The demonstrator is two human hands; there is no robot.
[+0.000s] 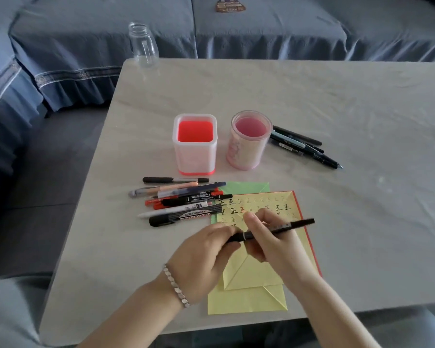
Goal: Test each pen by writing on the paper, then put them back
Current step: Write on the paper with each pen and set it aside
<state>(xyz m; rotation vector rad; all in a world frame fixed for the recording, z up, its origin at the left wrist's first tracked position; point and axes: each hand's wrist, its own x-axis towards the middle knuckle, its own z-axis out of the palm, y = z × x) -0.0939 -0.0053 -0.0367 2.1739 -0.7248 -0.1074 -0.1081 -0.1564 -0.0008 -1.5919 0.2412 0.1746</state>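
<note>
Both hands hold one black pen level above the yellow paper. My left hand pinches its left end, where the cap seems to sit. My right hand grips the barrel, which sticks out to the right. The paper carries rows of written characters near its top edge. A heap of several pens and markers lies left of the paper. A second group of dark pens lies right of the round pink holder. The square red-and-white holder stands beside it; both look empty.
A clear glass jar stands at the table's far left corner. Green paper and a red sheet edge peek from under the yellow one. A blue-covered sofa runs behind and to the left of the table.
</note>
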